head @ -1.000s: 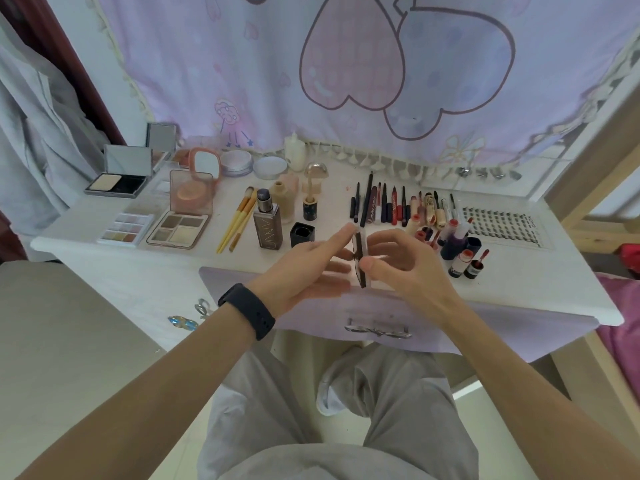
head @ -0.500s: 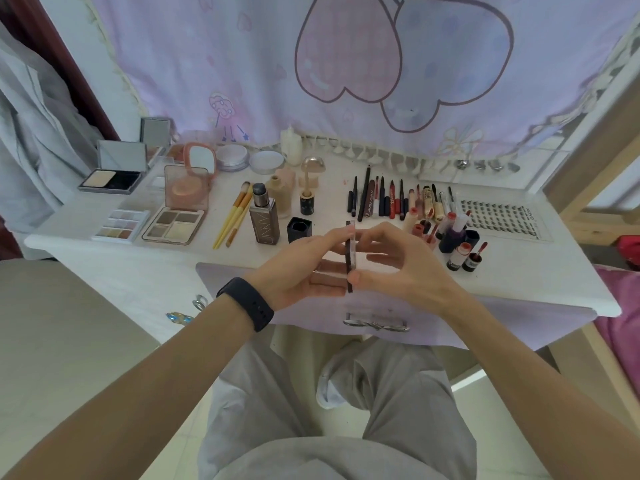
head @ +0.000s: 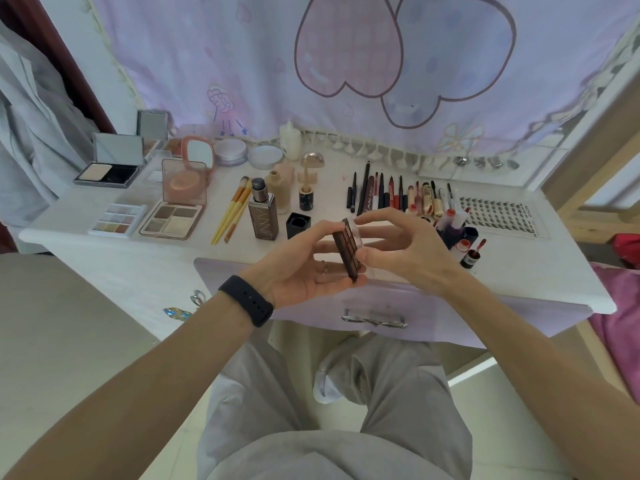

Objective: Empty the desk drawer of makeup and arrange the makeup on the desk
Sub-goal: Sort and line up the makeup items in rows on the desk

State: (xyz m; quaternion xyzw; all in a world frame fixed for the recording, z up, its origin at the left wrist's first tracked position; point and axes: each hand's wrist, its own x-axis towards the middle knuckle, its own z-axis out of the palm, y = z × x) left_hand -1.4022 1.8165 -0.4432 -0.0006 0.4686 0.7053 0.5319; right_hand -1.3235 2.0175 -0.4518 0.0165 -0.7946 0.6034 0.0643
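Room: I am looking down at a white desk (head: 554, 271) pushed against a lilac cloth (head: 242, 46) printed with two big hearts.
Desk, left end: an open powder compact (head: 107, 173) sits near the back left corner. A pastel shadow palette (head: 117, 220) and a brown quad palette (head: 173, 221) lie side by side towards the front edge.
Desk, middle: yellow-handled brushes (head: 232, 216) lie just beside a tall foundation bottle (head: 263, 216), with a black cap (head: 298, 225) to its right.
Desk, right half: a row of pencils (head: 381, 194) runs from the middle of the desk towards the back edge. A lash tray (head: 498, 216) lies near the right end.
Drawer: the lilac drawer (head: 450, 317) sits under the front edge with a bow-shaped handle (head: 374, 320). From here I cannot tell what is inside.
Task item: a small dark palette (head: 349, 249) is in the air above the drawer and the desk's front edge. It stands on edge between both hands.
Left hand (head: 304, 271): it is palm up with the fingers stretched nearly straight and slightly spread. The thumb tip and lowest finger touch the palette's dark side. A black wristband (head: 247, 301) is on the wrist.
Right hand (head: 405, 247): the index fingertip is on the palette's top end and the thumb is at its lower end, clamping it lengthwise. The other fingers are loosely curved behind.
Below: grey trousers (head: 346, 427) fill the bottom of my view.
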